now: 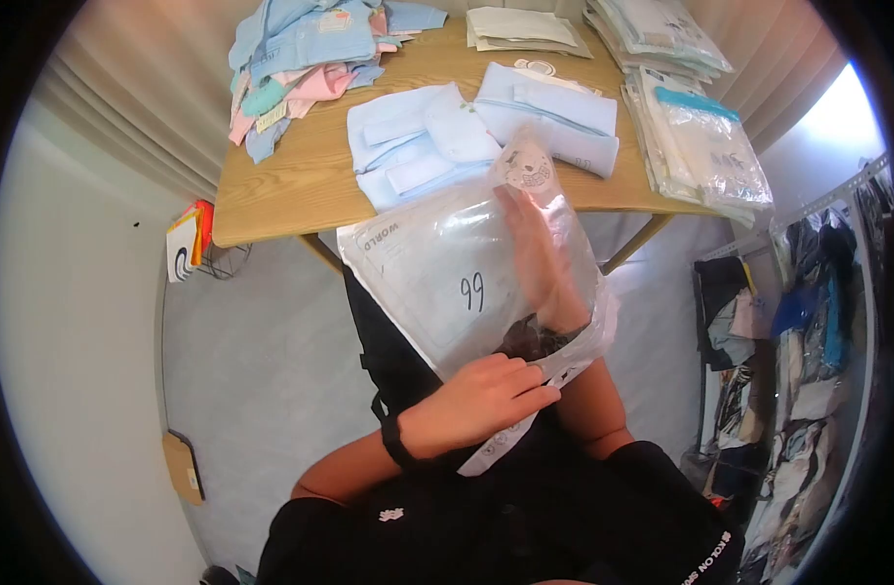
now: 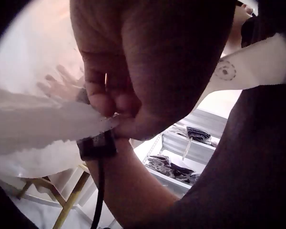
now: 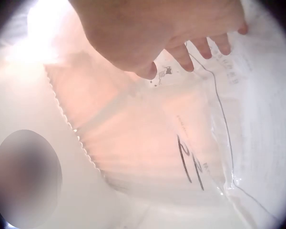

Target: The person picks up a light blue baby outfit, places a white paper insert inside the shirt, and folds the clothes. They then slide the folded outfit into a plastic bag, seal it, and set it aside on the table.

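Note:
A clear plastic bag (image 1: 418, 292) with a handwritten number and printed lettering is held up in front of the body, just before the table. My left hand (image 1: 476, 400) pinches the bag's edge at its near, open end; the left wrist view shows its thumb and fingers (image 2: 102, 102) on the film. Inside the bag reaches my right hand (image 1: 540, 249), visible through the plastic with fingers straight. In the right wrist view its fingers (image 3: 183, 57) are spread within the film. Two folded light blue garments (image 1: 423, 141) lie on the table behind the bag.
The wooden table (image 1: 272, 200) carries a heap of blue and pink clothes (image 1: 310, 58) at back left, white flat packets (image 1: 525, 29) at the back, and stacked bagged items (image 1: 705, 146) on the right. Shelves of clothing (image 1: 808, 370) stand along the right side.

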The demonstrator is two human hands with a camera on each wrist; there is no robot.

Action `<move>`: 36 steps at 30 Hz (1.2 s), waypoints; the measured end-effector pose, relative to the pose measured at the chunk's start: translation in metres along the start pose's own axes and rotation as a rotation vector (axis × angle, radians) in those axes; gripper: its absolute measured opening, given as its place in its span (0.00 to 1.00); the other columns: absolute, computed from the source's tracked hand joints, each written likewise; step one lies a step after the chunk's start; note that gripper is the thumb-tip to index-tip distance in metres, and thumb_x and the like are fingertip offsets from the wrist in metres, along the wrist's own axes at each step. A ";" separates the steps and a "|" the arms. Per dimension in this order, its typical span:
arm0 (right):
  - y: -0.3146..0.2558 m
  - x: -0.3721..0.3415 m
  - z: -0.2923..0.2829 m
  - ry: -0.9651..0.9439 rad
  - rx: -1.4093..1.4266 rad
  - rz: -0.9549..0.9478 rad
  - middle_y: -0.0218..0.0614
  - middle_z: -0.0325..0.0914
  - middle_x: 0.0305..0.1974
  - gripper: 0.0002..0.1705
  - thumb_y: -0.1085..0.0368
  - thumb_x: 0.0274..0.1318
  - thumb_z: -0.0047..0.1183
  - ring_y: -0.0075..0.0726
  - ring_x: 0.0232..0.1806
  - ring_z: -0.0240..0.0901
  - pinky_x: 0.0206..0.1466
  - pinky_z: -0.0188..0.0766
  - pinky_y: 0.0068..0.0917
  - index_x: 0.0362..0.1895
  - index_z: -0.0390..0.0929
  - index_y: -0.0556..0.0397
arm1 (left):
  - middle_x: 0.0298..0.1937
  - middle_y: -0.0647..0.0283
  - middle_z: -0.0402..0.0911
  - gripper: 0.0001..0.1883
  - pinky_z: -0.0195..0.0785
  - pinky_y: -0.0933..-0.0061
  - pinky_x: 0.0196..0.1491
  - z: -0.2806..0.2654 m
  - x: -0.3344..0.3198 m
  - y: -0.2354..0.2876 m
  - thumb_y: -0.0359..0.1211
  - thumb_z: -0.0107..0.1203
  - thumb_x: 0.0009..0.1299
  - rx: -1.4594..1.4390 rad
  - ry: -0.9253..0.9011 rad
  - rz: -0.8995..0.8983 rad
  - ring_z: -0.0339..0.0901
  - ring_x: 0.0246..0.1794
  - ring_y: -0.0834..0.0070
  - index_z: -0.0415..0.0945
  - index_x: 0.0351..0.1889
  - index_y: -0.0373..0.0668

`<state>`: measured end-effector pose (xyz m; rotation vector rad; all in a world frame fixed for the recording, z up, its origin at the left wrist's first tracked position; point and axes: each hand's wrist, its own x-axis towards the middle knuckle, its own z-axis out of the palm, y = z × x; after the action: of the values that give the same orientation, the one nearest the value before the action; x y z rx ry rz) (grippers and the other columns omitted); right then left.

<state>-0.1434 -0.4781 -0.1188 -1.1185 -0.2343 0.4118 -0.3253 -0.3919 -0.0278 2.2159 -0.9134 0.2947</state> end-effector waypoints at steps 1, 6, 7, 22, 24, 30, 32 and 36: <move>-0.013 -0.003 0.007 0.024 -0.009 0.020 0.44 0.56 0.73 0.33 0.55 0.75 0.36 0.37 0.75 0.50 0.77 0.42 0.30 0.73 0.48 0.65 | 0.34 0.66 0.72 0.19 0.67 0.68 0.35 -0.001 0.000 0.001 0.27 0.56 0.61 -0.017 -0.006 -0.010 0.72 0.32 0.68 0.78 0.51 0.47; -0.064 -0.016 0.029 0.036 -0.164 0.039 0.44 0.54 0.73 0.36 0.52 0.75 0.35 0.37 0.76 0.48 0.79 0.38 0.33 0.74 0.46 0.64 | 0.38 0.65 0.76 0.23 0.71 0.66 0.40 -0.008 -0.003 0.003 0.26 0.58 0.62 -0.160 -0.009 -0.066 0.77 0.37 0.65 0.77 0.57 0.46; -0.063 -0.009 0.027 0.042 -0.129 0.030 0.43 0.54 0.73 0.36 0.52 0.75 0.34 0.38 0.76 0.49 0.79 0.38 0.33 0.74 0.46 0.64 | 0.39 0.64 0.77 0.23 0.72 0.66 0.42 -0.009 -0.004 0.002 0.26 0.59 0.62 -0.248 -0.020 -0.099 0.77 0.38 0.64 0.77 0.57 0.46; -0.113 0.069 0.007 -0.192 0.608 0.401 0.46 0.67 0.66 0.34 0.44 0.73 0.33 0.51 0.70 0.59 0.67 0.59 0.42 0.68 0.64 0.58 | 0.79 0.52 0.51 0.29 0.39 0.60 0.77 -0.112 -0.012 -0.073 0.41 0.47 0.78 -0.969 -0.575 -0.258 0.45 0.80 0.58 0.57 0.74 0.40; -0.119 0.073 0.004 -0.208 0.661 0.388 0.45 0.67 0.66 0.32 0.46 0.73 0.33 0.50 0.70 0.59 0.70 0.57 0.43 0.68 0.63 0.57 | 0.81 0.53 0.42 0.32 0.26 0.57 0.78 -0.115 -0.022 -0.090 0.45 0.40 0.81 -1.049 -0.596 -0.205 0.32 0.82 0.58 0.50 0.77 0.39; -0.129 0.079 -0.010 -0.334 0.089 0.022 0.43 0.64 0.68 0.27 0.58 0.71 0.36 0.45 0.70 0.58 0.72 0.54 0.42 0.70 0.61 0.54 | 0.79 0.55 0.50 0.27 0.36 0.62 0.77 -0.134 -0.033 -0.122 0.35 0.41 0.80 -1.087 -0.481 -0.269 0.43 0.80 0.61 0.56 0.75 0.40; -0.137 0.079 -0.009 -0.297 -0.255 -0.095 0.46 0.64 0.68 0.27 0.60 0.72 0.35 0.50 0.71 0.58 0.71 0.55 0.45 0.70 0.59 0.58 | 0.74 0.54 0.63 0.25 0.48 0.62 0.74 -0.152 -0.029 -0.129 0.34 0.45 0.79 -1.017 -0.427 -0.371 0.56 0.75 0.61 0.61 0.73 0.39; -0.131 0.085 -0.017 -0.148 0.427 0.037 0.49 0.62 0.70 0.28 0.62 0.74 0.34 0.46 0.73 0.56 0.73 0.55 0.41 0.73 0.54 0.59 | 0.52 0.52 0.81 0.18 0.69 0.71 0.53 -0.161 -0.053 -0.143 0.37 0.52 0.76 -1.076 0.224 -0.655 0.79 0.47 0.71 0.74 0.59 0.36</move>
<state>-0.0333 -0.5040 -0.0094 -0.6751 -0.2416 0.5493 -0.2563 -0.1813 -0.0115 1.3056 -0.0894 -0.2261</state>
